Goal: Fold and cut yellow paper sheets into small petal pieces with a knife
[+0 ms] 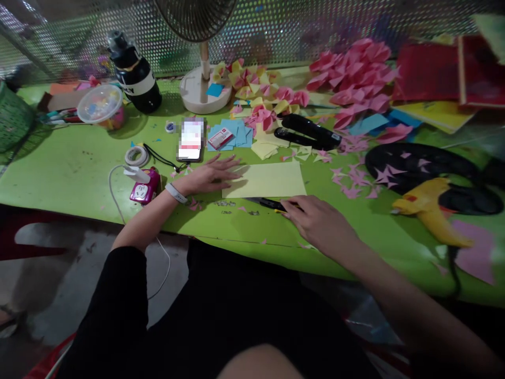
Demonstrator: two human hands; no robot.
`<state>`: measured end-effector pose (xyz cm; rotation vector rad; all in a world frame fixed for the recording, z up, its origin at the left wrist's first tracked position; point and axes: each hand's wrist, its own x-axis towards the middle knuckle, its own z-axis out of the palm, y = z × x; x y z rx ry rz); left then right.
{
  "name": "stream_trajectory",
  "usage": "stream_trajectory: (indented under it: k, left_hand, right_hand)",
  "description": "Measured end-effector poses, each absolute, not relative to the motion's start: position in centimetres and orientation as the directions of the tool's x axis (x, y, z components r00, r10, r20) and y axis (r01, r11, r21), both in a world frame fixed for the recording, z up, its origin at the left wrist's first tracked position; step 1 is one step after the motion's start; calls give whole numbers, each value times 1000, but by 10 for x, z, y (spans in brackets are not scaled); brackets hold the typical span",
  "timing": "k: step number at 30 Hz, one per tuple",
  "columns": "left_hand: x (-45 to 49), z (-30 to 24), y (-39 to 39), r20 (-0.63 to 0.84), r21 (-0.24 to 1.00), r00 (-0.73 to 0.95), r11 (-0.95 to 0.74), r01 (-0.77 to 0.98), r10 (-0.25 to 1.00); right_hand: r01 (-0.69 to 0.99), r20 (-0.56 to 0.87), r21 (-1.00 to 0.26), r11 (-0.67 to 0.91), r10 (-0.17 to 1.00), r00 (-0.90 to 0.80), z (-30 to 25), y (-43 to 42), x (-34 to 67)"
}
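A pale yellow sheet of paper (270, 180) lies flat on the green tabletop in front of me. My left hand (209, 175), with a white band at the wrist, rests flat with fingers spread, the fingertips at the sheet's left edge. Along the near edge of the paper, my right hand (315, 216) is closed around a utility knife (272, 204). Its thin blade points left and its handle is black with some yellow; the fingers cover the rear part. Small staples (225, 203) are scattered just below the paper.
Beyond the paper are a phone (190, 139), blue paper squares (240, 134) and a black stapler (307, 132). Folded pink paper pieces (366, 68) pile up at the back. A yellow glue gun (430, 205) lies right. At left are tape (137, 156), a power adapter (145, 187) and a bottle (138, 79).
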<state>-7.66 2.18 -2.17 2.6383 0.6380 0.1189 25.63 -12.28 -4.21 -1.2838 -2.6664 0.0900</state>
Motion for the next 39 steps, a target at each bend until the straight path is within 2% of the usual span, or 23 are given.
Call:
stream_trajectory:
  k: [6,22,29,35,37,39]
  left_hand:
    - [-86,-20,24,-88,488,904,-772,406,419]
    - [-83,-18,20,-109,466,892,-770,436,439]
    - [-83,-18,20,-113,465,895,-773,432,432]
    - [-86,-19,22,-86,465,902,-784,412,423]
    - [-86,-18,23,-64,474,898,-778,412,436]
    - [-87,-17,24,-40,495,899,-773,397,436]
  right_hand:
    - [793,118,-75,605,795,-595,-41,-119,240]
    - [763,99,-50,644,764,-638,-35,-111,213]
    - [753,86,-109,649,761,-643,-35,-106,206]
    - [684,101,-138,717,697,-710,-25,-114,205]
    - [723,124,-146,675,738,-664,-23,-117,221]
    - [813,160,-133,566,822,-546,-24,-116,248]
